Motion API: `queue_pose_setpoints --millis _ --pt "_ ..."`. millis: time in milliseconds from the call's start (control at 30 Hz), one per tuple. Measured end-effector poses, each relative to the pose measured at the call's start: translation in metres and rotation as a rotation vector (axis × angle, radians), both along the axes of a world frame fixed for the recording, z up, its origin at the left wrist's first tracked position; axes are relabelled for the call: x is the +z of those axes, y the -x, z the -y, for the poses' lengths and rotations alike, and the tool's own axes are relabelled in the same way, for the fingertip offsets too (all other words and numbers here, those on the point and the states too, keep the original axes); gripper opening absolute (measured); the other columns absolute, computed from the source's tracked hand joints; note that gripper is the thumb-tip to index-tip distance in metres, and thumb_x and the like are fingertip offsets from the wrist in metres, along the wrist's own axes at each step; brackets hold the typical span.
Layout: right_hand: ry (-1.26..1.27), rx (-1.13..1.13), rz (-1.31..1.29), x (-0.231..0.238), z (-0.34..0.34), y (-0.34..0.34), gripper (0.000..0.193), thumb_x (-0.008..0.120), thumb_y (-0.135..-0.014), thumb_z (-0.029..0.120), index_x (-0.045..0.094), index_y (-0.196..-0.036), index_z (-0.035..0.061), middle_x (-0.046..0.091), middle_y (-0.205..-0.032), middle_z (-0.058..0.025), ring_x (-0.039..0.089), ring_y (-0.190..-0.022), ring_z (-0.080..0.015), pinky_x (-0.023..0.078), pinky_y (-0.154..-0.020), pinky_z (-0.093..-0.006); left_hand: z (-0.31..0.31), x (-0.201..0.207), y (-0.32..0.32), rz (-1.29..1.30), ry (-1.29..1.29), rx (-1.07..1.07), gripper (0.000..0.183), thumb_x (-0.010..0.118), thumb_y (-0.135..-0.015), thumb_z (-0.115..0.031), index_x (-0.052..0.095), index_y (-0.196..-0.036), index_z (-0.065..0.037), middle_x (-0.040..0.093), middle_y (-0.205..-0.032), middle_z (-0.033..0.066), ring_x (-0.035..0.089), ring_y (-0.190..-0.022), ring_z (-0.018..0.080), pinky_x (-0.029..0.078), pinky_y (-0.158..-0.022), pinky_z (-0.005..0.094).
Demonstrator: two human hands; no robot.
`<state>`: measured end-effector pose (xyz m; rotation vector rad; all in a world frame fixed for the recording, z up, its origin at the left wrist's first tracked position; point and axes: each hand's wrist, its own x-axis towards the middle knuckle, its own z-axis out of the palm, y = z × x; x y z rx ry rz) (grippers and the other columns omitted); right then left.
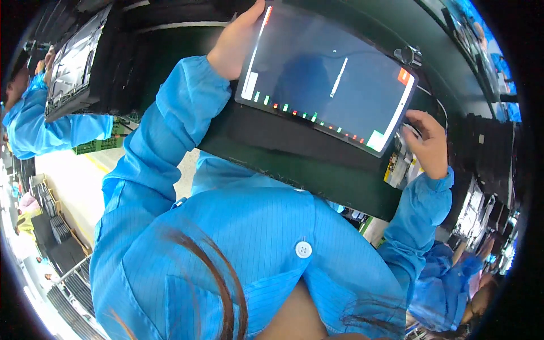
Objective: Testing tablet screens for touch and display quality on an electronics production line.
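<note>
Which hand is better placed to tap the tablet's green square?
Probably the right: the right hand is by the tablet's right edge, near the green square. The left hand is across at the left edge.

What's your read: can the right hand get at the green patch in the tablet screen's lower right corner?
Probably yes: the right hand is at the right edge of the tablet, close to the green patch, with nothing visible blocking the way.

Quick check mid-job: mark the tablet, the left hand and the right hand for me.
Tablet (317, 79): head view, on the dark screen.
Left hand (233, 46): head view, middle of the hand.
Right hand (430, 143): head view, middle of the hand.
</note>
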<state>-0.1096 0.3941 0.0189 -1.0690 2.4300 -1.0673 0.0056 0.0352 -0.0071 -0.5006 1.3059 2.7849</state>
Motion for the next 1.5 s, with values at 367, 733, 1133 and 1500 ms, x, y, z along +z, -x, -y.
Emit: queue_pose_setpoints --millis 367,733,1133,1500 --pt "-0.102 -0.409 -0.194 -0.009 0.01 0.001 0.023 0.068 -0.074 0.011 0.054 -0.088 0.0007 0.057 -0.088 -0.0048 0.052 -0.075 -0.0094 0.04 -0.063 -0.0183 -0.002 0.008 0.002 -0.211 -0.241 -0.219 0.049 0.032 -0.093 -0.045 0.052 -0.108 -0.003 0.058 -0.106 0.0121 0.055 -0.095 0.0236 0.042 -0.089 0.0353" --pt "-0.085 0.443 -0.719 0.023 0.057 -0.069 0.008 0.061 -0.069 0.01 0.055 -0.067 0.0064 0.061 -0.108 -0.0052 0.045 -0.117 -0.0316 0.022 -0.102 -0.0516 0.006 -0.001 0.005 -0.302 -0.405 -0.314 0.048 0.031 -0.093 -0.044 0.053 -0.105 -0.003 0.059 -0.103 0.0119 0.055 -0.093 0.0229 0.042 -0.088 0.0343" --pt "0.175 -0.187 -0.388 0.012 0.038 -0.006 0.017 0.049 -0.086 0.014 0.058 -0.09 0.0004 0.06 -0.1 -0.0108 0.055 -0.094 -0.0303 0.043 -0.082 -0.0364 -0.011 0.006 0.001 0.085 0.159 0.135 0.049 0.036 -0.092 -0.044 0.054 -0.112 -0.003 0.062 -0.103 0.0116 0.062 -0.086 0.0206 0.047 -0.081 0.0305" --pt "-0.049 -0.198 -0.644 -0.049 0.034 0.056 0.017 0.061 -0.077 0.014 0.06 -0.09 0.0033 0.06 -0.089 -0.0141 0.055 -0.089 -0.0313 0.043 -0.077 -0.0393 -0.013 0.013 0.001 0.01 -0.005 0.065 0.048 0.033 -0.093 -0.042 0.055 -0.11 -0.003 0.062 -0.103 0.0104 0.06 -0.087 0.0208 0.048 -0.08 0.0312"
